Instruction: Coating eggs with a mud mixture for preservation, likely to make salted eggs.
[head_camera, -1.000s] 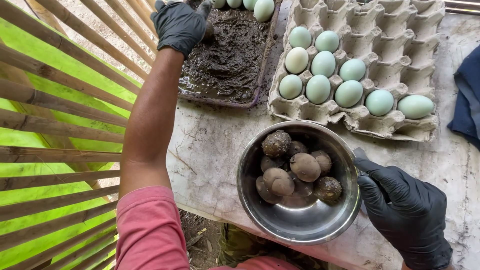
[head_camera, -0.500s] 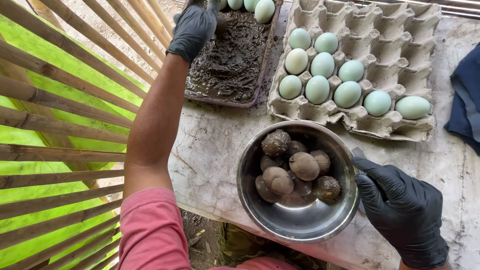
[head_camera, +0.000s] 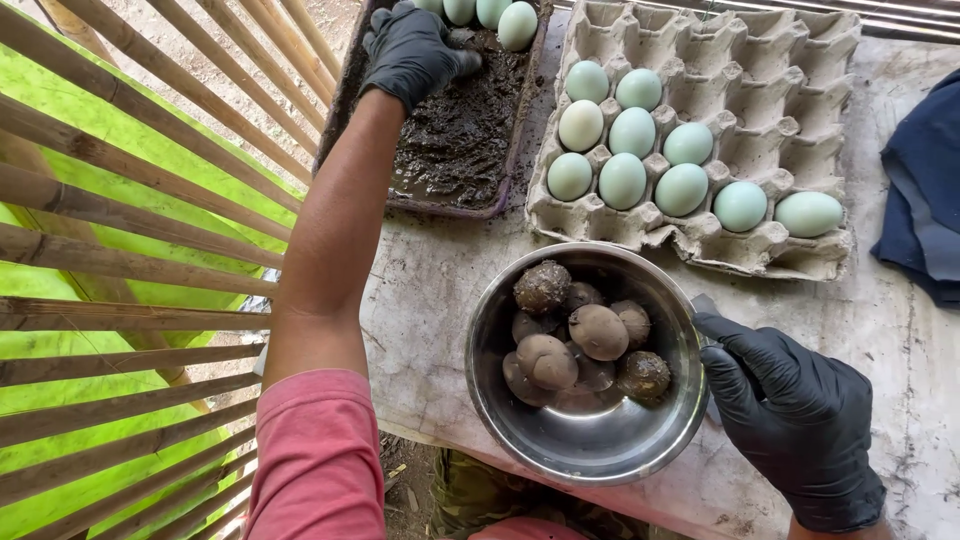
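So the main thing here is the shallow dark tray of wet black mud (head_camera: 455, 140), sitting up around 11 o'clock on the worn whitish tabletop (head_camera: 420, 300). The mud looks thick, lumpy and glossy, smeared unevenly, with a thinner wet patch near the tray's lower edge. A few clean pale green eggs (head_camera: 517, 24) sit at the far end of the tray, right at the top of the view.

The left hand (head_camera: 412, 50), in a black glove, is over the far-left corner of that tray, fingers curled down into the mud. Can't tell if it's actually gripping an egg under there or just pressing the paste.

At 1 o'clock there's a grey pulp egg carton (head_camera: 790, 70) just beside the tray. Nine pale green and whitish eggs (head_camera: 622, 180) fill its near-left cups; the cups toward the far right are bare.

Closer in, about 6 o'clock, is a round shiny steel bowl (head_camera: 600, 440) near the table edge. It holds a pile of mud-coated brown eggs (head_camera: 598, 331), some smooth, a couple rough and crumbly looking.

The right hand (head_camera: 795, 425), also black-gloved, is at 4 o'clock, fingers bent and resting against the bowl's right rim, not pinching anything I can see.

A dark blue cloth (head_camera: 925, 190) lies at 3 o'clock, and a slatted bamboo fence (head_camera: 130, 270) runs down the left side.
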